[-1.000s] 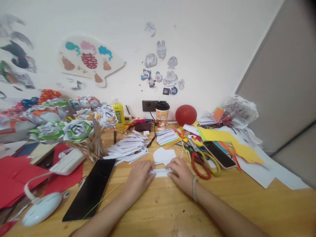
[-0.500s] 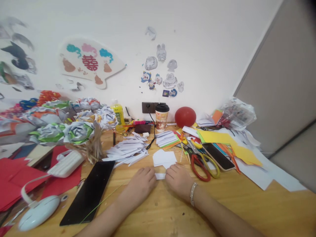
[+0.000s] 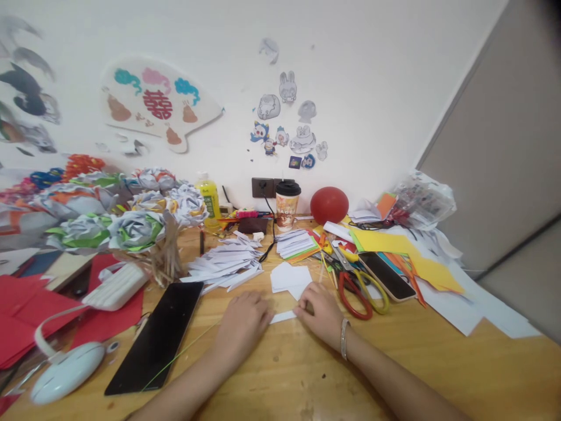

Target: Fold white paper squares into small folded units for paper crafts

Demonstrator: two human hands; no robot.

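Observation:
My left hand point(image 3: 243, 324) and my right hand point(image 3: 319, 313) rest on the wooden table point(image 3: 307, 380), one at each end of a small folded white paper strip point(image 3: 283, 317). Both hands have their fingers curled down and pressed onto the strip's ends, holding it flat. A bracelet circles my right wrist. Just beyond the strip lies a small stack of white paper squares point(image 3: 289, 276).
A black tablet point(image 3: 158, 336) lies left of my hands, with a white mouse point(image 3: 65, 371) and red paper further left. Folded white paper pieces point(image 3: 225, 263), paper flowers point(image 3: 127, 228), a cup point(image 3: 287, 204) and a red ball point(image 3: 329, 204) stand behind. Scissors point(image 3: 357, 289), a phone point(image 3: 388, 275) and coloured paper lie right.
My hands drew slightly toward me and closer together, then apart a little. The strip between them looks narrower and now lies at a slight slant.

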